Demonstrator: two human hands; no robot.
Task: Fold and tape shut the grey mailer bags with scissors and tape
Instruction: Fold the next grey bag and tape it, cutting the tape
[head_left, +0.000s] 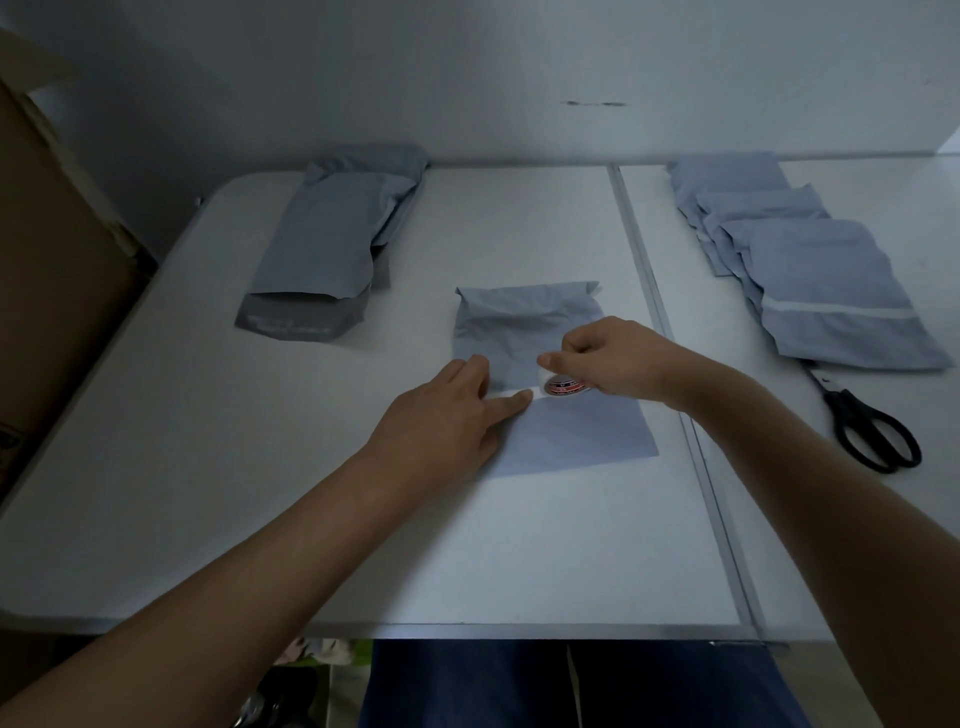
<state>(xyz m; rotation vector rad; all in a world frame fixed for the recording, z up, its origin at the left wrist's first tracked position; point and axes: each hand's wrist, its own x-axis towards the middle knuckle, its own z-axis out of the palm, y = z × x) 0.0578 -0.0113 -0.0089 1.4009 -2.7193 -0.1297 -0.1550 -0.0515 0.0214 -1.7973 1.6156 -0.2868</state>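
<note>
Head view looks down on a white plastic folding table (545, 545) with a grey seam running front to back right of centre. At far left on it lies a pile of unsealed grey plastic mailer bags (332, 239), their darker open flaps turned toward the person. At far right a fanned stack of folded grey mailer bags (810, 280) lies flat, the nearest one crossed by a pale strip of tape. Just beside that stack's near corner rest black-handled scissors (867, 426), blades pointing away. A brown cardboard box (57, 249) stands off the table's left edge against the pale wall.

Between the piles, in the middle of the table, lies the grey mailer bag (545, 374) being worked: thin, smooth, slightly crumpled plastic, bulging at its far end and flat at its near end. A short white strip of tape (530, 393) runs across it. The left hand (447, 415) lies spread on the bag's left edge, index finger straight and pressing the strip's end down. The right hand (618, 358) pinches a small white tape roll (563, 384) with a red-printed core, standing on the bag; how far the strip has stuck is hard to tell in this dim light.
</note>
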